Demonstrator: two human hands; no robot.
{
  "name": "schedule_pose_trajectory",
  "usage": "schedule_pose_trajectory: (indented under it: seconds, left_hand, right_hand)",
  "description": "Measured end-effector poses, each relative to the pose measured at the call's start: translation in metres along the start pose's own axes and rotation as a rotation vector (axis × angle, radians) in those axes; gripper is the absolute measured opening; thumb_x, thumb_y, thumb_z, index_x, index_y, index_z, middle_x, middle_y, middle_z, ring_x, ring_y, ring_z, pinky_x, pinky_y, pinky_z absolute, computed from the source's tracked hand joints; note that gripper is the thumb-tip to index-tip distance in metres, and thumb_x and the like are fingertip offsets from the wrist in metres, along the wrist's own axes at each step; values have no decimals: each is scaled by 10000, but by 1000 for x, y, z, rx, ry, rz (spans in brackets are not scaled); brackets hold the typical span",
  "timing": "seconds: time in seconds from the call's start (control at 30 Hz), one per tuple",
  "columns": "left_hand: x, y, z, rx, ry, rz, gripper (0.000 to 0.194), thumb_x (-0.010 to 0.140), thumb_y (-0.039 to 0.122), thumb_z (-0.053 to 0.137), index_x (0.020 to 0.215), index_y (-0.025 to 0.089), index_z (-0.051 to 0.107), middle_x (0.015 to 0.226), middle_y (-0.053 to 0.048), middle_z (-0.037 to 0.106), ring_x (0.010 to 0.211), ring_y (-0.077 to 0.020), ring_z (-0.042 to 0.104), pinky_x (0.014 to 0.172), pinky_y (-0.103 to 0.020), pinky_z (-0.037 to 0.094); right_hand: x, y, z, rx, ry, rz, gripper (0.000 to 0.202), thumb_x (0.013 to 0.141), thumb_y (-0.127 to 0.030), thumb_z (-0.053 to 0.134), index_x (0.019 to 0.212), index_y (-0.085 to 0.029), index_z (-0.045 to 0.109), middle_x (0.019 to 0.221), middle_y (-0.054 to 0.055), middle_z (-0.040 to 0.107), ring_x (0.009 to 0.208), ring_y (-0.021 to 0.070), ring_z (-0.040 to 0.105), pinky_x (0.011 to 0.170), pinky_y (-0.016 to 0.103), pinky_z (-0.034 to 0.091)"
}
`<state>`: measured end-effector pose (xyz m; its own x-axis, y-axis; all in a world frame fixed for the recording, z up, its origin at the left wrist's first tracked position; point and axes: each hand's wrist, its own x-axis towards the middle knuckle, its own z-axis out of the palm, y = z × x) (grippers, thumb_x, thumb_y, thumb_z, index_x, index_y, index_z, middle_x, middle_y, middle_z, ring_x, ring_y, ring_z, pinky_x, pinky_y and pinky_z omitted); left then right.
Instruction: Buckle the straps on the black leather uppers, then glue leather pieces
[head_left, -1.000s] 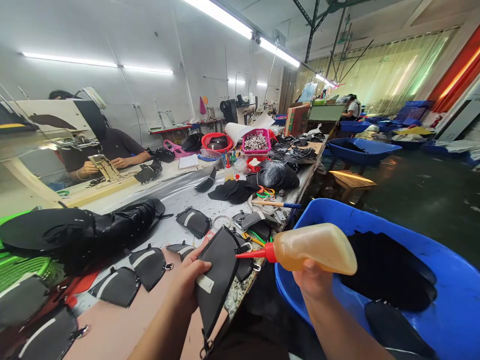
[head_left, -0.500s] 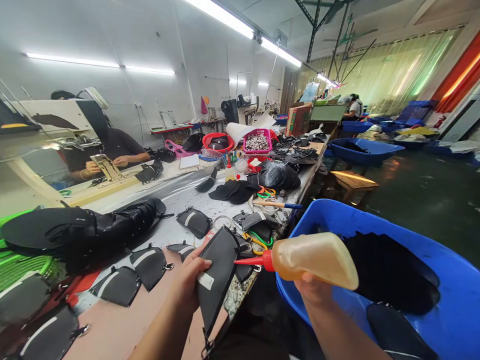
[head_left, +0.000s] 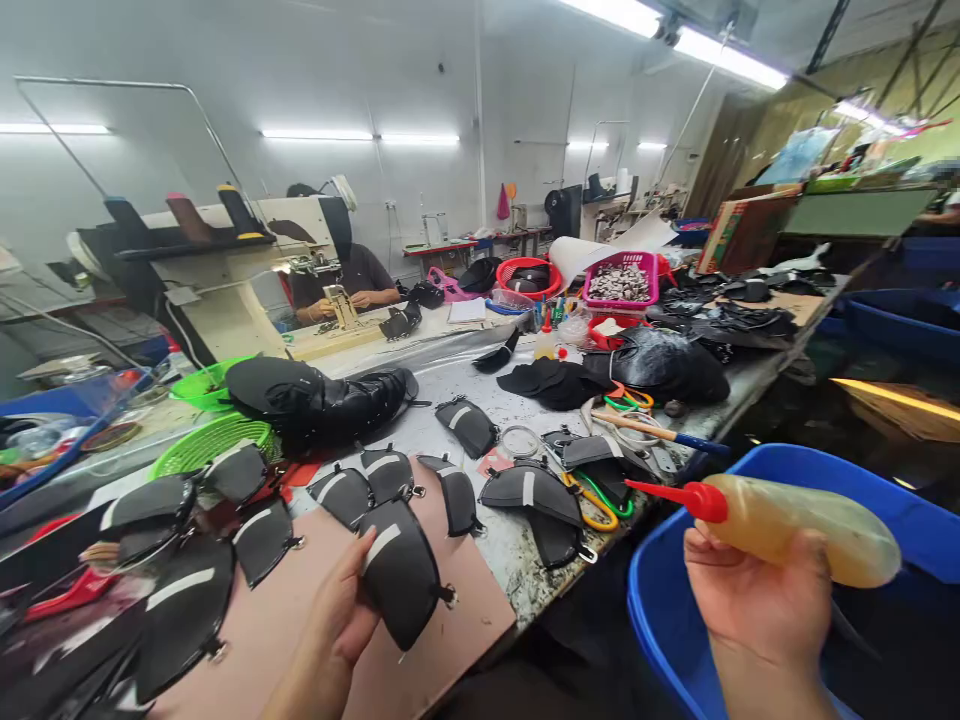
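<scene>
My left hand point(head_left: 349, 610) grips a dark grey fabric piece point(head_left: 401, 575) by its left edge, thumb on top, above a pinkish board point(head_left: 469, 600). The piece has black edging, a pale strip across it and a small metal ring at its right corner. In my right hand point(head_left: 757, 590) lies a squeeze bottle point(head_left: 810, 525) of amber liquid, tipped sideways. Its red nozzle point(head_left: 667, 495) points left, apart from the fabric piece. Several similar pieces are spread around, one of them point(head_left: 536, 505) just right of the board.
A blue tub point(head_left: 645, 590) stands below the table edge at right. Black stacked fabric point(head_left: 315, 400) and a green basket point(head_left: 217, 445) lie at left. Scissors with orange and green handles point(head_left: 600, 500) and a blue-tipped handle point(head_left: 690, 440) lie near the edge. Across the table a person point(head_left: 367, 275) works at a sewing machine.
The view has turned left. My left hand has carried the fabric piece left over the board, and the bottle's nozzle has come away from its edge.
</scene>
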<state>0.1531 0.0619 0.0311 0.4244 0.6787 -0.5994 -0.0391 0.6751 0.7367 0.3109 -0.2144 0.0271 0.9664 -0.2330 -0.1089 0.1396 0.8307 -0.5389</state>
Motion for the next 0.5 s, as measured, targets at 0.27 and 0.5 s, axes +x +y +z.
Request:
schedule_pose_trajectory:
  seconds: [0.27, 0.5]
  left_hand:
    - [-14, 18, -25, -147, 101, 68, 236, 827, 75, 400, 899, 114, 622, 641, -39, 685, 547, -140, 644, 501, -219, 539]
    - [-3, 21, 65, -43, -220, 55, 255, 828, 61, 371, 692, 111, 581, 597, -48, 627, 505, -121, 592, 478, -216, 507]
  right_hand:
    - [-1, 10, 7, 13, -30, 154, 579, 262, -410, 868, 735, -190, 616, 599, -62, 635, 368, 77, 474, 300, 178, 403]
    - [8, 3, -3, 15, 7, 113, 589, 300, -424, 860, 780, -185, 615, 623, -53, 633, 380, 75, 461, 318, 185, 406]
